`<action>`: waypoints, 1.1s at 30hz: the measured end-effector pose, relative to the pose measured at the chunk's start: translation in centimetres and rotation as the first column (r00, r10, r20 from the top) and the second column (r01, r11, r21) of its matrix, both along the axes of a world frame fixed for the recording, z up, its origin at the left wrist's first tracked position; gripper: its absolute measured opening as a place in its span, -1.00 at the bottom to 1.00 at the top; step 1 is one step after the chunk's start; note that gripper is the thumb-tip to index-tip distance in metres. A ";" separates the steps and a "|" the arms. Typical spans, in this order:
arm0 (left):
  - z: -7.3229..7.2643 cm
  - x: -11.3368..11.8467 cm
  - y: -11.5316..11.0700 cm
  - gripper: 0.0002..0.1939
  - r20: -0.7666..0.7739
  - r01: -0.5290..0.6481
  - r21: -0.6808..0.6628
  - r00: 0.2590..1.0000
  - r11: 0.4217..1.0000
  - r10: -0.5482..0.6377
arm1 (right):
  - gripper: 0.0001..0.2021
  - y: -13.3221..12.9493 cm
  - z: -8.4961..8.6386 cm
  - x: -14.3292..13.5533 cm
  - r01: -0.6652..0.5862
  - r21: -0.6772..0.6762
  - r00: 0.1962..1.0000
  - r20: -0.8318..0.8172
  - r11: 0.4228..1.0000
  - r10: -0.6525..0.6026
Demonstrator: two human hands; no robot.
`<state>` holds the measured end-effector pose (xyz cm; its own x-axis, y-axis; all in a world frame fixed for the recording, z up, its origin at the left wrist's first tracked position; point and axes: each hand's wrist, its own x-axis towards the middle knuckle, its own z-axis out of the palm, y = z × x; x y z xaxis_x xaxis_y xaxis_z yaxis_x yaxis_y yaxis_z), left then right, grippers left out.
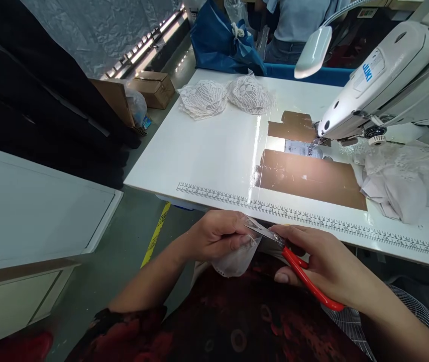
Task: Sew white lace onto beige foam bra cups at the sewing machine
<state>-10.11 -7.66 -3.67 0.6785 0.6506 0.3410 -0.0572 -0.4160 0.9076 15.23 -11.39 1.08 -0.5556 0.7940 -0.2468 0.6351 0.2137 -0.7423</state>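
My left hand (224,235) pinches a small piece of thin white fabric (236,259), which hangs below the fingers over my lap. Red-handled scissors (300,271) are gripped in my right hand (323,256), their blades pointing left. The blade tips reach the edge of the fabric beside my left fingertips; whether the blades are fully closed is hard to make out. Both hands are just in front of the table's near edge.
A white sewing machine (378,75) stands on the right of the white table (207,156). White lace pieces (250,94) lie at the back, and more white fabric (403,176) is heaped at right. Brown cardboard (308,178) covers part of the tabletop. A person (299,22) is beyond the table.
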 end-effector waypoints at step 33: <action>-0.1 -0.8 -1.4 -0.81 0.008 0.049 -0.009 0.999 0.999 -0.049 | -0.76 -2.1 -3.0 -0.4 0.011 0.009 0.994 -0.108 1.000 -0.010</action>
